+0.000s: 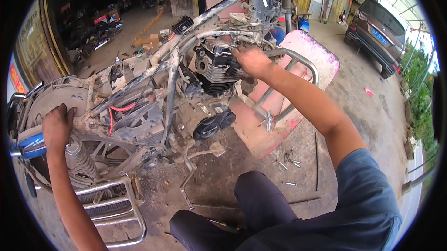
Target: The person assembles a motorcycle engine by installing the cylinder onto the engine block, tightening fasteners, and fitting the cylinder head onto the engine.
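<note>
A stripped, dusty motorcycle stands in front of me, its frame [132, 90] bare of seat and tank. My right hand [253, 61] is at the upper right side of the engine's cylinder head [216, 51], fingers bent and closed against it. What they pinch, if anything, is hidden. Below the head are the dark cooling fins of the cylinder [216, 81] and a black round engine cover [214, 126]. At the far left my left hand [58, 125] curls over the rear frame, above the shock absorber [83, 160], with its thumb apart. Its fingertips are mostly hidden.
A pink-and-white panel [265, 134] and a bent metal guard bar [284, 109] lie right of the engine. Several bolts [291, 160] are scattered on the ground. A chrome rack [116, 211] sits at lower left. A parked car [378, 34] stands at far right.
</note>
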### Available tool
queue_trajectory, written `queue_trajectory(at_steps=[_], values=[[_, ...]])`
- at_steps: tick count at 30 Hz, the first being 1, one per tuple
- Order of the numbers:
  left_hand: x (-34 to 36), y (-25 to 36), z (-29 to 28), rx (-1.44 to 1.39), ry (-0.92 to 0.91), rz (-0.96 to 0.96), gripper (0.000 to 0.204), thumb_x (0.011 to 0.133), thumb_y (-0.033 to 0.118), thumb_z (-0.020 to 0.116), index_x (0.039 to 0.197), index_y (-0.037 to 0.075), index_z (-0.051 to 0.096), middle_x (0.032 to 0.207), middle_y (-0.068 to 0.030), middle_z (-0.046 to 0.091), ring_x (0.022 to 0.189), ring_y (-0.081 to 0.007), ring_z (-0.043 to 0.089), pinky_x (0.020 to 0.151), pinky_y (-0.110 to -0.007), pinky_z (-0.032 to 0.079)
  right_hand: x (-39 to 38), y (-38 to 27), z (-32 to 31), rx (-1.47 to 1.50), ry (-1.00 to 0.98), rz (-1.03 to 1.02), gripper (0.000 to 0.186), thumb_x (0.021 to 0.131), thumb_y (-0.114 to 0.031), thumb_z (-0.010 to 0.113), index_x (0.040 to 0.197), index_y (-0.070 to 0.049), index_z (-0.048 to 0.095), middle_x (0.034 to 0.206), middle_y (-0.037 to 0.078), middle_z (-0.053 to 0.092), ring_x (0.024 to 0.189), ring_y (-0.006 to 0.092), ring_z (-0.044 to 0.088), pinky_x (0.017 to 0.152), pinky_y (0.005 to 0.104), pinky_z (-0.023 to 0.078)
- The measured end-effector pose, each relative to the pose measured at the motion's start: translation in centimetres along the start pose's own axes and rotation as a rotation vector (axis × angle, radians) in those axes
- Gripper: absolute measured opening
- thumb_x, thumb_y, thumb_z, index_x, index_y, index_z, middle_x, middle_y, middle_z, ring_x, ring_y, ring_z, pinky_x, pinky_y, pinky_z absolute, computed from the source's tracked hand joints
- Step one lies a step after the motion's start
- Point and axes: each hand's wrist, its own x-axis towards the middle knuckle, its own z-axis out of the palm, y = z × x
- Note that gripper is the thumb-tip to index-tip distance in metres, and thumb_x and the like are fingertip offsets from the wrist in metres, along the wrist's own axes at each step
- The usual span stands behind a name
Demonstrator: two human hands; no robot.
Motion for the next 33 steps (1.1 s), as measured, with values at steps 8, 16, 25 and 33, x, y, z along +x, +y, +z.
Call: queue_trajectory(at_steps=[8, 16, 25, 33], values=[[0.0, -0.9, 0.7, 0.053, 0.000, 0.034, 0.038, 0.097, 0.035, 0.068, 0.081, 0.001, 0.061, 0.075, -0.0234, 0.066, 0.077, -0.0451, 0.066, 0.070, -0.053, 0.052, 0.5, -2.5, -3.9, 0.091, -0.254, 0.127, 0.032, 0.085, -0.009, 0.064, 0.116, 0.000, 0.062, 0.096, 0.021, 0.076, 0.093, 0.0378, 0.075, 0.080, 0.0476, 0.059], [-0.4, -1.1, 0.6, -0.007, 0.025, 0.063, 0.038, 0.096, 0.036, 0.068, 0.081, 0.001, 0.062, 0.077, -0.0229, 0.066, 0.078, -0.0447, 0.066, 0.071, -0.053, 0.051, 1.6, -3.3, -4.7, 0.110, -0.334, 0.152, 0.041, 0.106, -0.038, 0.049, 0.110, 0.000, 0.063, 0.095, 0.022, 0.075, 0.095, 0.0407, 0.073, 0.086, 0.0517, 0.056], [-0.4, -1.2, 1.0, 0.010, 0.060, 0.070, 0.038, 0.094, 0.036, 0.070, 0.085, -0.001, 0.067, 0.082, -0.0224, 0.069, 0.084, -0.0417, 0.067, 0.077, -0.051, 0.053, 2.3, -6.1, -5.3, 0.239, -0.343, 0.587, 0.063, 0.108, -0.051, 0.036, 0.110, -0.002, 0.075, 0.115, 0.026, 0.072, 0.113, 0.0437, 0.068, 0.104, 0.0504, 0.050], [-0.7, -1.8, 0.9, -0.030, 0.142, 0.070, 0.034, 0.092, 0.035, 0.072, 0.086, 0.001, 0.070, 0.084, -0.0216, 0.071, 0.084, -0.0400, 0.068, 0.080, -0.050, 0.054, 3.9, -7.3, -5.6, 0.216, -0.410, 0.738, 0.063, 0.107, -0.053, 0.036, 0.125, -0.004, 0.072, 0.132, 0.024, 0.067, 0.126, 0.0411, 0.062, 0.108, 0.0499, 0.048]])
